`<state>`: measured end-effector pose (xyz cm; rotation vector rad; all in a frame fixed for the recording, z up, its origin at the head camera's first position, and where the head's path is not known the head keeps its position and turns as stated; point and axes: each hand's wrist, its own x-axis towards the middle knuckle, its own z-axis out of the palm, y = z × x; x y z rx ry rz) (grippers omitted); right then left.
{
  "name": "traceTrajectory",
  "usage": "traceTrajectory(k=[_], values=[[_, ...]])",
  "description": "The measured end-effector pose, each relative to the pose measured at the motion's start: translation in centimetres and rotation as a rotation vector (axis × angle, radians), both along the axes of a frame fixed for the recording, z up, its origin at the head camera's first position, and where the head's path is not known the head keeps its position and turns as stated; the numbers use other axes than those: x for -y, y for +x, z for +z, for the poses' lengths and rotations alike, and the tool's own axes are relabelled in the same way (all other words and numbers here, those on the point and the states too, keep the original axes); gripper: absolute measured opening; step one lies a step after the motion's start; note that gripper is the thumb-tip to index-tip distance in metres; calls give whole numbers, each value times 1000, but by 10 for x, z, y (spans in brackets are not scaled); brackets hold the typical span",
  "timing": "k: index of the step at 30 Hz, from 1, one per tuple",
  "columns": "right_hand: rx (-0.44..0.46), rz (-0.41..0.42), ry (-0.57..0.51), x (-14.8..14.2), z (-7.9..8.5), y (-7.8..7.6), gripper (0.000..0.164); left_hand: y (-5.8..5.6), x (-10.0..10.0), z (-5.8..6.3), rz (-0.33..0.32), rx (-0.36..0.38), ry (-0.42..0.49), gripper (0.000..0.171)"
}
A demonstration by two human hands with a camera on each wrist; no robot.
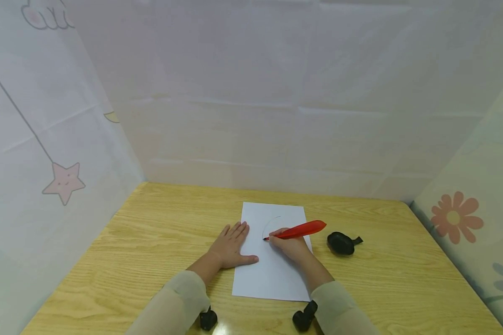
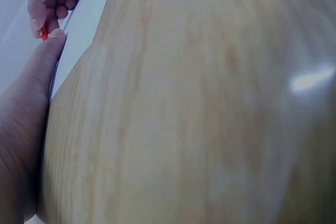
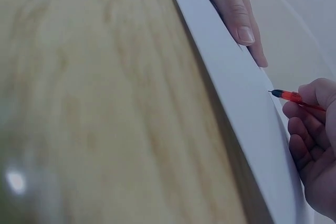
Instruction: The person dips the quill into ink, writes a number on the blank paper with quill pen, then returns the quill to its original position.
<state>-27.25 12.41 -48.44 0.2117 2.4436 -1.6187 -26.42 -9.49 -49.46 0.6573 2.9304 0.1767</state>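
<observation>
A sheet of white paper point(image 1: 272, 279) lies on the wooden table, with a thin curved line drawn on its upper half. My right hand point(image 1: 292, 246) pinches a red feather pen point(image 1: 303, 230) near its black tip, which meets the paper at the lower end of that curve. The red plume slants up to the right. In the right wrist view, the thumb and index finger grip the pen's red barrel point(image 3: 291, 97). My left hand point(image 1: 230, 246) rests flat with spread fingers over the paper's left edge, its thumb pointing toward the pen.
A black rounded object point(image 1: 341, 243) with a short tab sits on the wooden table point(image 1: 151, 242), right of the paper. Pale printed cloth point(image 1: 276, 116) hangs behind and at both sides. Small black devices point(image 1: 303, 317) show by the sleeves.
</observation>
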Motion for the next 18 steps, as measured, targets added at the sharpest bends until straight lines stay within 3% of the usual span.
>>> traceTrajectory(k=[18], values=[[-26,45,30,-2,1,4,19,0,0,1,1,-1,13,106]])
